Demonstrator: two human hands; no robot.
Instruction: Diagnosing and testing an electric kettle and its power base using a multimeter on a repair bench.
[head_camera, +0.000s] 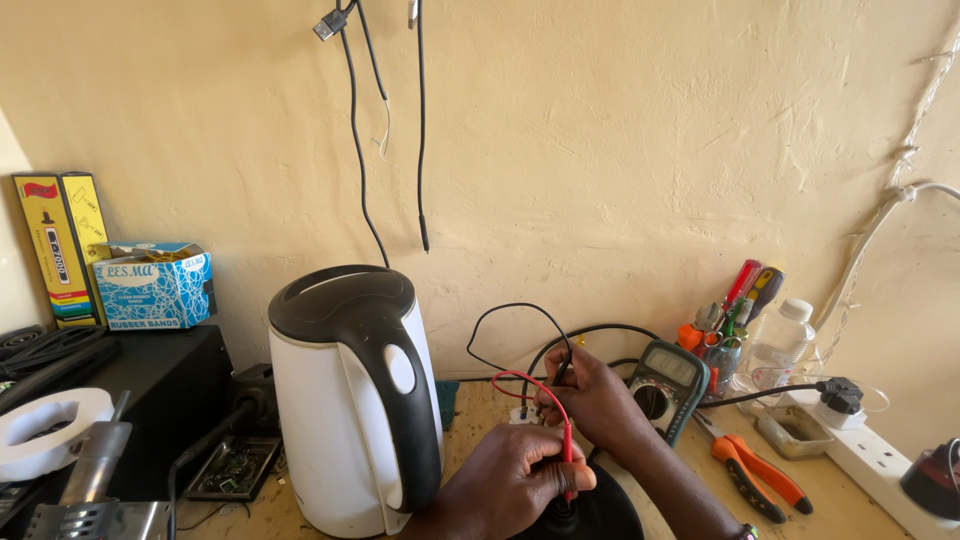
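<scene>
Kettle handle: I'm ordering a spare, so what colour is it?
Black, on a white kettle body; the handle shows in the head view.

Glossy plastic kettle (345, 400), rough plaster wall (600, 130)

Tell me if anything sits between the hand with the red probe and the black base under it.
Nothing visible does. The left hand holds the red probe with its tip down on the black base. The white kettle stands beside them, to the left.

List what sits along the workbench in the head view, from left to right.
Yellow boxes → blue box → white kettle → multimeter → tool cup → clear bottle → white power strip.
</scene>
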